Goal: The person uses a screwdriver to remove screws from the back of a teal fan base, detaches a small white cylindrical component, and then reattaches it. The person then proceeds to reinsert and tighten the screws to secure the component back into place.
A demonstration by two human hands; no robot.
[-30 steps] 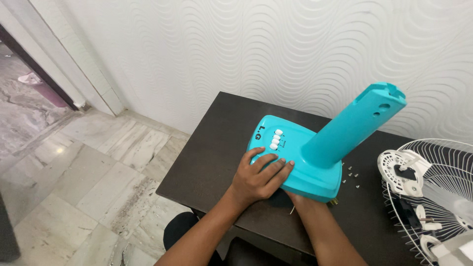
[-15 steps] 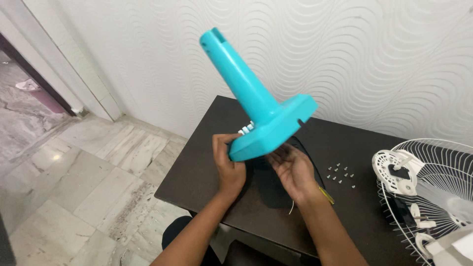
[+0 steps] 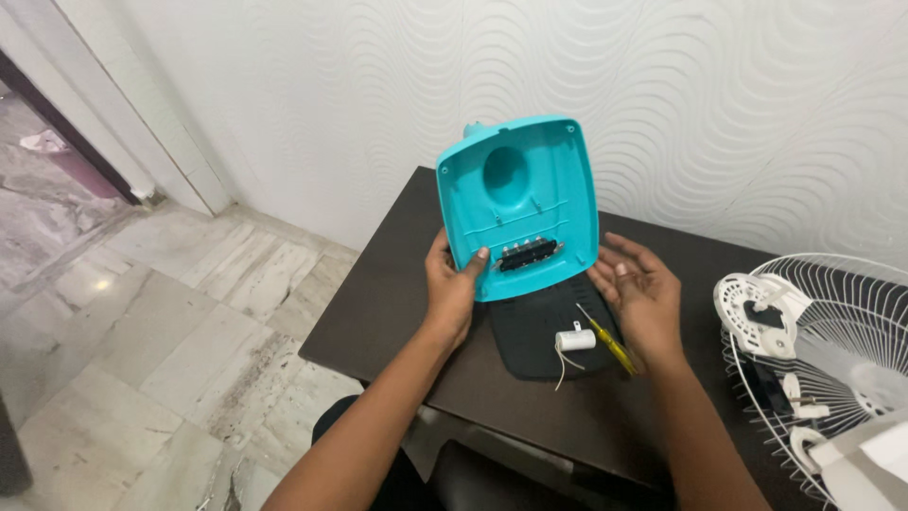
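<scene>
Left hand: left hand (image 3: 452, 289) grips the left edge of the turquoise plastic fan base (image 3: 520, 203), thumb lying over the inner face near the lower rim, fingers behind the shell.
Right hand: right hand (image 3: 638, 289) open and relaxed, palm turned toward the base, fingers spread; it sits just beside the lower right edge, and I cannot tell whether the fingertips touch it. Holds nothing.
Base position: lifted above the dark brown wooden table (image 3: 397, 312), in front of the white wavy-textured wall (image 3: 738, 104).
Base orientation: hollow underside faces the camera; the flat plate stands nearly upright, tilted slightly back. Its column runs away from the viewer toward the wall, only a bit of its tip peeking over the top edge, so the long axis points away and somewhat upward.
Underside detail: round opening near the top, moulded ribs below it, and a black switch block (image 3: 528, 254) with a row of metal contacts near the lower rim.
Below the base: black rectangular bottom cover plate (image 3: 539, 336) flat on the table; on it a small white cylindrical capacitor (image 3: 574, 341) with thin leads, and a yellow-handled screwdriver (image 3: 608, 343) lying diagonally.
Right side: white wire fan guard with motor housing (image 3: 823, 350) resting on the table, well apart from the hands.
Floor: pale marble tiles (image 3: 189, 322) on the left.
</scene>
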